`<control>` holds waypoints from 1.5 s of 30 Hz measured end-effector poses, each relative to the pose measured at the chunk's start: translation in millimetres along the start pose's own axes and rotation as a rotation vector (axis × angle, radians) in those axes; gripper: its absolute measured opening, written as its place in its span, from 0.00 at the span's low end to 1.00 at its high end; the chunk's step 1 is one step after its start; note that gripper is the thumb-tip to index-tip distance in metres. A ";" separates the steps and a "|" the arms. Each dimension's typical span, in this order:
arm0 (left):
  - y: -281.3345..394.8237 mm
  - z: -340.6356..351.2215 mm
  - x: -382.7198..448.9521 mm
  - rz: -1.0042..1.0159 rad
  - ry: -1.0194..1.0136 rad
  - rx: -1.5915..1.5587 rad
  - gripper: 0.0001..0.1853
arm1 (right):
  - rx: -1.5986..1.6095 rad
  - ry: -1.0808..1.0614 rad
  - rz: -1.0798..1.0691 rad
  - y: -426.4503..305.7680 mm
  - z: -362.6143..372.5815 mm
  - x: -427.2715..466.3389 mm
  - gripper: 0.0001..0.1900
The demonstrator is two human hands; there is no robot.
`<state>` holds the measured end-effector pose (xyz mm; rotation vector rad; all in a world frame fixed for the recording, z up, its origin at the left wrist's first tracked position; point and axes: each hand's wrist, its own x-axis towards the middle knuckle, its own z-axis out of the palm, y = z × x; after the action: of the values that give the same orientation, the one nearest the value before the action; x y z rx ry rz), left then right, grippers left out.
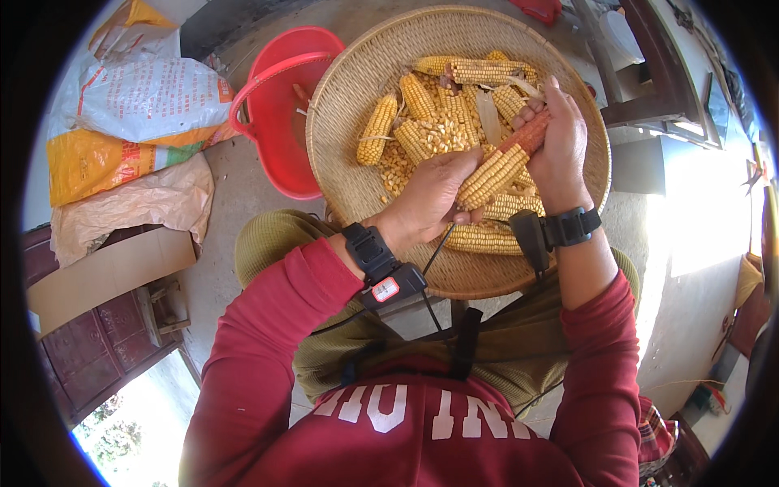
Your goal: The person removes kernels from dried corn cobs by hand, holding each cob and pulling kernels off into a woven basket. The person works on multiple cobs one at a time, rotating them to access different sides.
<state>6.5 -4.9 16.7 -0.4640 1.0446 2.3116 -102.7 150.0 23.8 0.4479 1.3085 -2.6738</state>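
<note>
Between my two hands is a partly shelled corn ear point(494, 176), its far end bare red cob and its near end still covered in yellow kernels. My left hand point(429, 192) grips the kernelled end, thumb along the top. Around the bare end are the fingers of my right hand point(560, 137). Below them a round woven bamboo basket point(347, 79) holds several whole ears, such as one ear point(377, 129) at its left side. Loose kernels point(447, 135) are heaped in the middle. A dry husk piece point(488, 115) lies among the ears.
A red plastic bucket point(283, 152) stands left of the basket, with a cob inside. Woven plastic sacks point(152, 100) and a flat cardboard piece point(115, 277) lie farther left. Wooden furniture point(651, 112) stands at the upper right. A cable hangs by my left wrist.
</note>
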 end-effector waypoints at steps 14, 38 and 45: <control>2.4 8.4 -3.3 0.016 0.110 0.170 0.25 | -0.020 -0.027 0.008 -3.1 4.7 -4.5 0.12; -7.1 10.6 -3.1 0.334 0.093 0.789 0.29 | -0.110 -0.050 0.006 10.6 9.6 -8.6 0.12; 0.1 8.9 -5.1 0.187 0.093 0.722 0.30 | -0.099 0.025 0.071 9.8 4.1 -6.4 0.13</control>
<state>9.8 0.0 25.0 -0.1837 1.9171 1.8814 -95.1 140.7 20.9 0.5072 1.3966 -2.5413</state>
